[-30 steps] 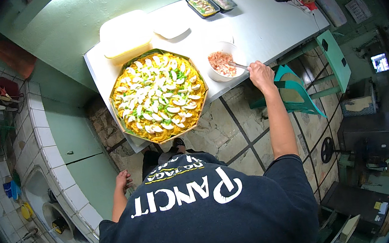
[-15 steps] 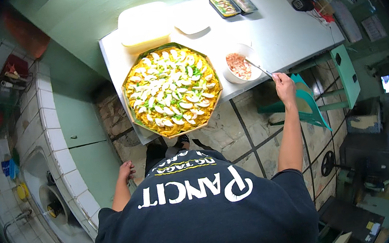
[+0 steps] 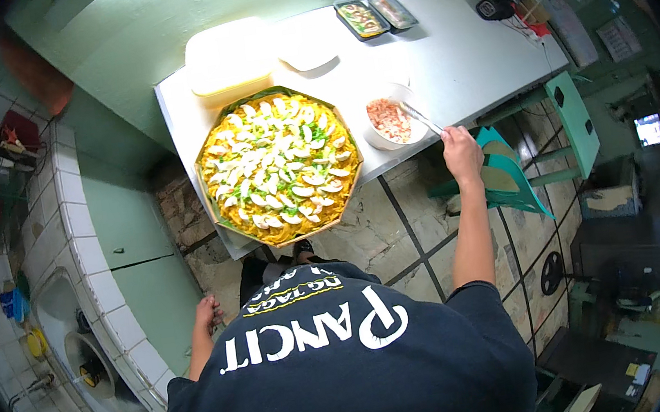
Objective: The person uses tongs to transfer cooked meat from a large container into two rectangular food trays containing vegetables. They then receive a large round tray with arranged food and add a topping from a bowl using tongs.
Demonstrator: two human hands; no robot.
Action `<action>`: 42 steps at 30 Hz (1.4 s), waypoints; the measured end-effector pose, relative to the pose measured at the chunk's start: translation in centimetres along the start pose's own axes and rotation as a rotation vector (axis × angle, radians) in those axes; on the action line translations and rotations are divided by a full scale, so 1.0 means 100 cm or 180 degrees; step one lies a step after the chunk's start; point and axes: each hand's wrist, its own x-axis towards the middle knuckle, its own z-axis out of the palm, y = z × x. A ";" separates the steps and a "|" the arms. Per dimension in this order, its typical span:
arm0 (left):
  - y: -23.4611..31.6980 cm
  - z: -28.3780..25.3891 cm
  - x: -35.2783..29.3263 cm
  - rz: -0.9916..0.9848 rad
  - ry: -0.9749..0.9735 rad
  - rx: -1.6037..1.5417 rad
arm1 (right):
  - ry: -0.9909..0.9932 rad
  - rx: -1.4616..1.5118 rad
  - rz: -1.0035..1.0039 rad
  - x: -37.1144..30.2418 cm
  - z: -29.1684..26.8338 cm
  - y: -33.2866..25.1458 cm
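My right hand [image 3: 462, 153] is closed on the handle of a slim silver utensil [image 3: 428, 122]. The utensil slants into a round white tub [image 3: 378, 137] of chopped pinkish-red bits [image 3: 389, 119]; its kind is hard to make out. To the left of the tub lies a large octagonal tray [image 3: 266, 239] lined with green leaf. Yellow noodles fill it, topped with boiled egg wedges [image 3: 273, 201] and chopped greens. Down by my left side hangs my left hand [image 3: 208, 310], fingers curled; whether anything is in it is hidden.
Behind the tray stand a pale yellow container [image 3: 228, 58] and a white lid [image 3: 309, 56] on the white table [image 3: 443, 52]. Farther back are two black food packs [image 3: 374, 16]. A green chair [image 3: 520, 174] stands right of the table's front edge, a tiled sink [image 3: 72, 320] at left.
The whole view has shifted, so the table's things sit a little farther left. My right hand keeps its hold on the utensil in the tub. My left hand still hangs low.
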 end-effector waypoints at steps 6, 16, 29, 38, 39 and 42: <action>-0.013 -0.003 0.000 0.0004 0.0014 0.0341 | -0.0630 -0.0995 -0.0070 0.008 0.018 0.003; 0.014 0.002 0.009 -0.0046 0.0106 -0.0503 | -0.0068 0.0231 -0.0194 0.003 0.013 -0.018; -0.008 0.011 -0.006 -0.0246 0.0147 -0.0672 | -0.0936 0.0900 -0.0808 -0.017 0.126 -0.153; -0.026 0.003 0.011 -0.0334 0.0129 -0.0451 | 0.0120 0.0671 0.0127 0.030 0.038 -0.042; -0.025 0.001 0.013 -0.0176 0.0016 -0.0545 | -0.0108 0.0220 0.0258 0.029 0.031 -0.030; -0.016 0.001 0.020 -0.0190 -0.0015 -0.0451 | -0.1003 -0.0516 -0.0057 0.028 0.026 -0.009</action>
